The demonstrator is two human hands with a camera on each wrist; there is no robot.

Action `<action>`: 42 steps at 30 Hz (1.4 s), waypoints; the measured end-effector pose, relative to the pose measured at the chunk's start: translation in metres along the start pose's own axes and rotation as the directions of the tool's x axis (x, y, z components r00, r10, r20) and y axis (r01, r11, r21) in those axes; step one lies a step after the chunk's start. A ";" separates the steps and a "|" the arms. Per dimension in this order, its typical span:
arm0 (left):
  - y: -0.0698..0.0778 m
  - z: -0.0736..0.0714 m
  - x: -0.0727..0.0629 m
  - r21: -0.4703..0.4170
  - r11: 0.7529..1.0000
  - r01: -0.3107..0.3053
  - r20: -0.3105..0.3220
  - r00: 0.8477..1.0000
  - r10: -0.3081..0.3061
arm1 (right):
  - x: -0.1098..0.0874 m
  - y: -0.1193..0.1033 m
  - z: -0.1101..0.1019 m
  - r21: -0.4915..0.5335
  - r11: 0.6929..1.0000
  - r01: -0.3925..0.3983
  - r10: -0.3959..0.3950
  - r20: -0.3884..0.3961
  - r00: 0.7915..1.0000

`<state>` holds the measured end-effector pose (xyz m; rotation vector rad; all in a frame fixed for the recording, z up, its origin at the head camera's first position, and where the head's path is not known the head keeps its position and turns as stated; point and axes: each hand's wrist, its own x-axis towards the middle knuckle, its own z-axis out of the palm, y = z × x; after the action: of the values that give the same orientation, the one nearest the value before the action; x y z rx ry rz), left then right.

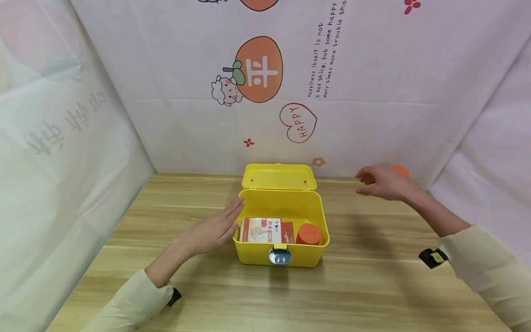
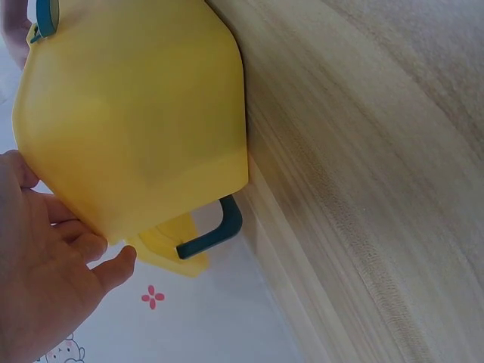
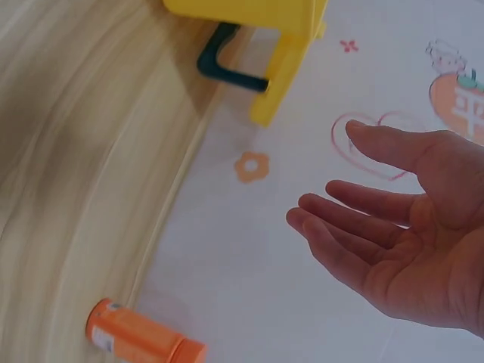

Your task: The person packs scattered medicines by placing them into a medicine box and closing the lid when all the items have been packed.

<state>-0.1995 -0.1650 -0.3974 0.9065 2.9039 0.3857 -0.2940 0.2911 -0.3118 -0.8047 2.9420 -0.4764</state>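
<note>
A yellow storage box [image 1: 282, 255] stands on the table with its lid [image 1: 279, 177] tipped back. Inside lie a white carton of adhesive bandages [image 1: 262, 230], a red packet [image 1: 287, 232] partly hidden behind it, and something with a round orange cap [image 1: 309, 234]. My left hand [image 1: 211, 230] is at the box's left side, its fingers at the rim; in the left wrist view the left fingers [image 2: 89, 246] are loosely bent along that edge. To the right of the box my right hand [image 1: 383, 182] hovers, relaxed, holding nothing, as the right wrist view confirms.
An orange bottle [image 3: 140, 336] stands at the back right of the wooden table [image 1: 373, 276], mostly hidden behind my right hand in the head view. A printed cloth [image 1: 186, 129] rises along the back edge. The box has a dark green handle [image 3: 227, 68].
</note>
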 end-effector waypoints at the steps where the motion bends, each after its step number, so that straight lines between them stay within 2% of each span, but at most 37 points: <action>1: 0.000 0.000 0.000 0.001 1.000 -0.003 0.000 1.000 0.003 | 0.000 0.005 0.000 0.005 1.000 -0.011 0.011 0.001 1.000; 8: 0.000 -0.001 0.000 0.003 1.000 -0.002 0.005 1.000 0.002 | 0.004 0.037 -0.004 -0.039 0.992 -0.123 0.122 -0.010 0.992; 15: 0.001 -0.002 0.001 -0.003 1.000 -0.004 0.001 1.000 0.004 | 0.009 0.071 -0.006 -0.075 0.985 -0.156 0.154 -0.036 0.987; 21: 0.000 -0.004 0.002 0.003 1.000 -0.015 -0.009 1.000 0.015 | 0.013 0.096 -0.010 -0.051 0.965 -0.256 0.257 0.004 0.966; 34: -0.003 -0.001 0.002 -0.008 1.000 0.000 0.004 1.000 0.000 | 0.026 0.119 0.001 0.025 0.938 -0.345 0.342 0.072 0.937; 42: -0.003 -0.003 0.002 -0.006 1.000 -0.008 -0.001 1.000 0.008 | 0.028 0.135 0.008 0.023 0.923 -0.384 0.384 0.013 0.923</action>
<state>-0.2030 -0.1667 -0.3951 0.9177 2.8989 0.3954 -0.3829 0.3854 -0.3607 -0.2094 2.9682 -0.4730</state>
